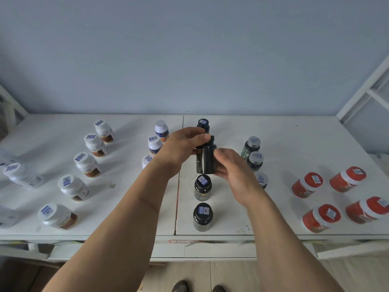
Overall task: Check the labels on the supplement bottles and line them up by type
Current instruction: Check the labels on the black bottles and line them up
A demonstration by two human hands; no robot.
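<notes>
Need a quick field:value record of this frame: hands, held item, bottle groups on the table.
left hand: grips the top of the black bottle
right hand: holds the same bottle's side, near its base
held bottle: lifted above the table, upright, dark, cap end under the left fingers
black column: three black bottles standing, one behind the hands, two in front
left group: white bottles with brown labels in a diagonal row
right group: four red bottles
beside right hand: dark green bottles with silver caps

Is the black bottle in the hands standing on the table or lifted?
Lifted. Both hands, left and right, hold the black bottle upright above the table.
</notes>
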